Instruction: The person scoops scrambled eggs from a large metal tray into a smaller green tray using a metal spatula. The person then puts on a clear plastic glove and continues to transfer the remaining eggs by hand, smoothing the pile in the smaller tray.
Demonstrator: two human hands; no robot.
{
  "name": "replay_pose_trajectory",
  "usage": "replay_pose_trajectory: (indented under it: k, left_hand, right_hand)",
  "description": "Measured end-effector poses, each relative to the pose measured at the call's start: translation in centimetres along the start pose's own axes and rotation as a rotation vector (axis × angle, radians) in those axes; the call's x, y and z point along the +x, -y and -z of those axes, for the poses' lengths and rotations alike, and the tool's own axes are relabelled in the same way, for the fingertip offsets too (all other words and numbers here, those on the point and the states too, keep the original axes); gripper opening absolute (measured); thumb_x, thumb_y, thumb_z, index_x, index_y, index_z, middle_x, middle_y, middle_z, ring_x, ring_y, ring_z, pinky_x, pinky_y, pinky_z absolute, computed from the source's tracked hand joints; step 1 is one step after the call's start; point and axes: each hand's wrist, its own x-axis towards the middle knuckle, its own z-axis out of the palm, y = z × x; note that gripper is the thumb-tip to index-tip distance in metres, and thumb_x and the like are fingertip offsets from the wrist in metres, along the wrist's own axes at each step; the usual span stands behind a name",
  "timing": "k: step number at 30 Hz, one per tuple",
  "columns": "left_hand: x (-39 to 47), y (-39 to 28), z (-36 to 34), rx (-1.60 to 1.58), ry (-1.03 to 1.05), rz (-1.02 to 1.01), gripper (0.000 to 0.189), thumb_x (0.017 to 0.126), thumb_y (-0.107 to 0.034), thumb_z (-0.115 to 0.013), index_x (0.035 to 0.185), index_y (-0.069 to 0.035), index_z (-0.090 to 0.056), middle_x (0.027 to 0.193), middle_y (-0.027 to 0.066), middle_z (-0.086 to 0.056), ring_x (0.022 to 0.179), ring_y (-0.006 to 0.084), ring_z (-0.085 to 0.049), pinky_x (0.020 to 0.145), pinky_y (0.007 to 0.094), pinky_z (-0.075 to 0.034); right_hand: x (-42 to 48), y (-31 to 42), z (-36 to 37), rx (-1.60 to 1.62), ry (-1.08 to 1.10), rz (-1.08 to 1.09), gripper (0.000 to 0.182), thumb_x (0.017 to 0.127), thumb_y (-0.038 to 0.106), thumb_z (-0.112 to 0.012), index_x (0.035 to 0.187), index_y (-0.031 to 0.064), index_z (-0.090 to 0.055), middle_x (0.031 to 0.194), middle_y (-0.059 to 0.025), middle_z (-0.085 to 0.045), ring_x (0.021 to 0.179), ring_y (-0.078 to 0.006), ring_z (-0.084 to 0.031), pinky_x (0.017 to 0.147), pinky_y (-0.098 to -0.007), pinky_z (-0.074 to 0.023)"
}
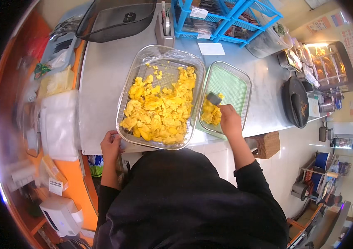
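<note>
A large metal mesh basket (119, 115) holds many yellow scrambled egg pieces (161, 112), with clear plastic film (170, 53) over its far end. To its right, a smaller wire mesh basket (247, 107) on a pale green tray (206, 132) holds a small heap of yellow egg (210, 113). My right hand (231, 119) grips a small dark scoop (214, 98) over that heap. At the large basket's near left corner is my left hand (111, 144), fingers curled; whether they grip the rim is not plain.
Blue plastic racks (213, 23), a dark mesh bin (117, 25) and a tape dispenser (165, 28) stand at the back of the metal table (101, 81). A round black pan (294, 102) sits right. White plastic bags (59, 124) lie left; a woven brown basket (268, 144) stands below the table.
</note>
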Motion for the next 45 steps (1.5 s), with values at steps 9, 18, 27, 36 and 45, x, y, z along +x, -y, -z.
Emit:
replay_pose_trajectory:
  k: [9,18,27,36,45]
  left_hand:
    - [-0.2,-0.5,0.0,-0.052,0.008,0.014,0.016,0.085,-0.01,-0.06,0.097,0.0,-0.057,0.058,0.0008,-0.05,0.038,0.0081,-0.046,0.033,0.0231,-0.037]
    - [0.0,0.6,0.0,-0.04,0.003,-0.008,0.017,0.084,-0.012,-0.062,0.097,-0.001,-0.058,0.057,-0.0011,-0.048,0.041,0.0065,-0.044,0.033,0.0234,-0.039]
    - [-0.1,0.1,0.2,-0.013,-0.005,-0.027,0.019,0.083,-0.015,-0.064,0.097,-0.003,-0.058,0.056,-0.0025,-0.047,0.04,0.0054,-0.041,0.033,0.0232,-0.038]
    - [-0.1,0.1,0.2,0.05,-0.034,-0.001,0.021,0.081,-0.014,-0.066,0.098,-0.002,-0.06,0.056,-0.0024,-0.047,0.039,0.0066,-0.044,0.032,0.0233,-0.036]
    - [0.0,0.2,0.1,-0.071,-0.013,0.076,0.023,0.081,-0.015,-0.067,0.099,-0.002,-0.06,0.056,-0.0013,-0.047,0.038,0.0073,-0.045,0.031,0.0232,-0.036]
  right_hand:
    - [0.8,-1.3,1.2,0.521,0.006,-0.584,0.019,0.083,0.008,-0.063,0.101,0.0026,-0.066,0.072,-0.0057,-0.063,0.05,-0.0085,-0.051,0.048,-0.0251,-0.0419]
    - [0.7,1.7,1.8,-0.047,-0.102,0.033,0.018,0.08,-0.004,-0.056,0.092,0.0055,-0.066,0.086,-0.0114,-0.063,0.073,-0.0287,-0.062,0.061,-0.034,-0.0492]
    - [9.1,7.0,-2.4,-0.19,0.133,0.208,0.022,0.079,0.001,-0.053,0.097,0.0042,-0.064,0.089,-0.0143,-0.062,0.075,-0.0317,-0.063,0.064,-0.0392,-0.0516]
    - [7.6,9.8,-5.4,-0.004,0.468,0.178,0.021,0.08,0.013,-0.054,0.095,0.0083,-0.069,0.093,-0.016,-0.066,0.084,-0.0328,-0.064,0.075,-0.0409,-0.0514]
    - [9.8,11.0,-7.8,0.453,0.78,-0.194,0.019,0.083,0.009,-0.06,0.098,0.0034,-0.069,0.078,-0.009,-0.066,0.058,-0.014,-0.053,0.054,-0.0274,-0.0434]
